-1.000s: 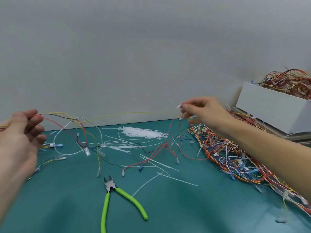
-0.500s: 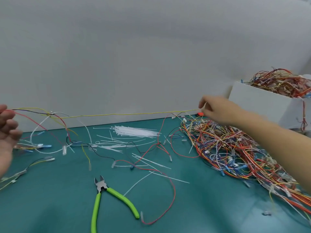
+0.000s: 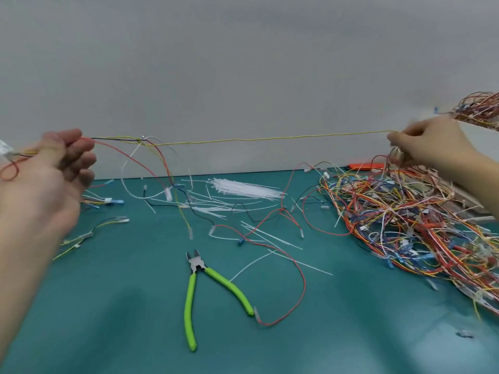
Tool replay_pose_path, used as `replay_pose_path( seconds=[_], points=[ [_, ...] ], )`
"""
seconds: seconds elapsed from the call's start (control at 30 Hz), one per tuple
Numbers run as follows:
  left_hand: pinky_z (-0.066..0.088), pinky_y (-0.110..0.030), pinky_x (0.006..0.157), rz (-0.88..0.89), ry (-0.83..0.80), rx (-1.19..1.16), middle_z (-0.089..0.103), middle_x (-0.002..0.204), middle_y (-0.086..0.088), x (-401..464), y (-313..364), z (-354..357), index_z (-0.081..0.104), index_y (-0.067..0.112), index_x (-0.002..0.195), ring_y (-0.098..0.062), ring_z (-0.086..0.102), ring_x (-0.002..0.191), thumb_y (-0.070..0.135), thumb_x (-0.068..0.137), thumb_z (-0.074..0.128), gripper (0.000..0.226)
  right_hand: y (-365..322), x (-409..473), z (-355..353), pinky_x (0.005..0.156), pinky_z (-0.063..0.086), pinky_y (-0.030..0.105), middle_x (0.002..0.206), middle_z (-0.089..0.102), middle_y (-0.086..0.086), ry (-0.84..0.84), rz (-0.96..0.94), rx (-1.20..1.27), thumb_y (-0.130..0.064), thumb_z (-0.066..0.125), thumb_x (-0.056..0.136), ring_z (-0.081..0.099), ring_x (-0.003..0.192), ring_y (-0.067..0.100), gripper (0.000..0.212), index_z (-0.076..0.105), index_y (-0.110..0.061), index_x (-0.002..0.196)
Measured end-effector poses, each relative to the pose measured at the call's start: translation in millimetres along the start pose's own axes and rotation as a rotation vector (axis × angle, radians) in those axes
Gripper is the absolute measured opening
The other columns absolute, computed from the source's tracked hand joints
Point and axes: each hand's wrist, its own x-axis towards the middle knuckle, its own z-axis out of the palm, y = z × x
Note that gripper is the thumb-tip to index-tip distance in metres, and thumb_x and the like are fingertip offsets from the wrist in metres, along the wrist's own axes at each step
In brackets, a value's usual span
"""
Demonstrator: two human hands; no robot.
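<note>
Arms spread wide, both lifted above the table [image 3: 108,319], left forearm coming up from the lower left corner, right forearm coming in from the right edge. My left hand [image 3: 51,168] is at the left, palm turned toward me, fingers curled round a bunch of wires [image 3: 116,139]: red, yellow, dark and white strands. They meet at one point just right of my fingers, and from there several droop to the table. My right hand [image 3: 429,147] is high at the far right, in front of a white box [image 3: 478,141], fingers bent, thumb and forefinger pinching the end of the yellow wire [image 3: 270,138]. This wire runs taut and nearly level from one hand to the other, well above the table. Some reddish strands rise to the underside of the right hand; I cannot tell whether I hold them. Below that hand lies a large heap [image 3: 405,217] of tangled coloured wires. Cutters [image 3: 199,268] with green handles lie open near the middle of the table, cable ties [image 3: 243,188] are scattered near the wall, and a loose red wire [image 3: 302,279] loops beside the cutters' right handle.
</note>
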Motion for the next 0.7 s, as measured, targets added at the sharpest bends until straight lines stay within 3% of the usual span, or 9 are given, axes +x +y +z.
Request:
replay_pose_path(
  seconds=[0.07, 0.1, 0.17, 0.23, 0.37, 0.47, 0.53, 0.6, 0.7],
  points=[
    [0.043, -0.009, 0.055, 0.010, 0.018, 0.029, 0.071, 0.073, 0.017, -7.0, 2.8, 4.9, 0.063, 0.024, 0.103, 0.004, 0.061, 0.062, 0.038, 0.109, 0.045, 0.024, 9.6, 4.7, 4.8, 0.052, 0.059, 0.028, 0.073, 0.076, 0.014, -0.091, 0.097, 0.154, -0.029, 0.076, 0.092, 0.074, 0.056, 0.016, 0.025, 0.076, -0.004, 0.092],
    [0.045, -0.010, 0.055, 0.019, 0.007, 0.039, 0.072, 0.073, 0.016, -14.9, 6.8, 8.5, 0.064, 0.023, 0.103, 0.004, 0.062, 0.062, 0.037, 0.109, 0.045, 0.025, 14.7, 7.9, 5.4, 0.055, 0.060, 0.029, 0.083, 0.078, 0.015, -0.139, 0.146, 0.236, -0.027, 0.075, 0.093, 0.075, 0.061, 0.015, 0.023, 0.075, -0.005, 0.097],
    [0.047, -0.011, 0.056, 0.001, 0.002, 0.020, 0.074, 0.073, 0.014, -21.0, 7.8, 10.0, 0.066, 0.021, 0.102, 0.002, 0.063, 0.063, 0.036, 0.109, 0.047, 0.025, 23.5, 14.2, 6.0, 0.072, 0.063, 0.043, 0.098, 0.079, 0.014, -0.226, 0.198, 0.350, -0.026, 0.068, 0.098, 0.079, 0.081, 0.019, 0.017, 0.074, -0.011, 0.104],
    [0.049, -0.013, 0.057, -0.025, -0.016, 0.029, 0.075, 0.076, 0.012, -24.1, 6.3, 13.3, 0.067, 0.019, 0.103, 0.000, 0.065, 0.065, 0.035, 0.109, 0.048, 0.026, 27.9, 19.5, 6.3, 0.079, 0.061, 0.052, 0.106, 0.078, 0.015, -0.272, 0.188, 0.429, -0.026, 0.056, 0.098, 0.078, 0.095, 0.027, 0.023, 0.072, -0.015, 0.111],
    [0.052, -0.015, 0.059, -0.050, -0.065, 0.052, 0.077, 0.079, 0.010, -33.3, -1.2, 19.5, 0.070, 0.018, 0.104, -0.002, 0.067, 0.066, 0.033, 0.108, 0.050, 0.025, 32.4, 15.8, 8.6, 0.062, 0.063, 0.044, 0.108, 0.078, 0.016, -0.234, 0.166, 0.459, -0.032, 0.050, 0.094, 0.077, 0.100, 0.033, 0.029, 0.068, -0.020, 0.113],
    [0.053, -0.015, 0.060, -0.071, -0.097, 0.069, 0.078, 0.082, 0.009, -36.8, -2.0, 22.4, 0.070, 0.018, 0.105, -0.002, 0.067, 0.067, 0.034, 0.108, 0.049, 0.027, 47.4, 12.2, 4.3, 0.064, 0.063, 0.043, 0.098, 0.079, 0.015, -0.112, 0.132, 0.403, -0.026, 0.058, 0.090, 0.078, 0.091, 0.036, 0.018, 0.075, -0.025, 0.095],
    [0.054, -0.016, 0.060, -0.069, -0.123, 0.076, 0.078, 0.084, 0.008, -40.3, -0.5, 24.1, 0.071, 0.017, 0.107, -0.004, 0.068, 0.068, 0.035, 0.107, 0.050, 0.028, 66.8, 21.0, 0.5, 0.062, 0.063, 0.039, 0.089, 0.079, 0.010, -0.047, 0.086, 0.316, -0.036, 0.070, 0.086, 0.079, 0.081, 0.030, 0.012, 0.077, -0.027, 0.089],
    [0.054, -0.016, 0.060, -0.064, -0.148, 0.101, 0.078, 0.086, 0.008, -41.5, -0.7, 24.2, 0.072, 0.017, 0.110, -0.004, 0.068, 0.070, 0.036, 0.107, 0.051, 0.028, 86.5, 34.6, -6.0, 0.059, 0.063, 0.041, 0.080, 0.077, 0.000, -0.030, 0.053, 0.183, -0.048, 0.079, 0.080, 0.078, 0.070, 0.023, 0.022, 0.076, -0.029, 0.092],
    [0.054, -0.016, 0.059, -0.063, -0.187, 0.142, 0.078, 0.088, 0.008, -45.4, -0.2, 26.2, 0.073, 0.019, 0.110, -0.004, 0.068, 0.069, 0.035, 0.106, 0.051, 0.027, 124.4, 63.3, -12.5, 0.049, 0.061, 0.042, 0.072, 0.071, -0.008, 0.052, 0.008, 0.055, -0.067, 0.077, 0.075, 0.072, 0.053, 0.020, 0.038, 0.075, -0.035, 0.096]
  ],
)
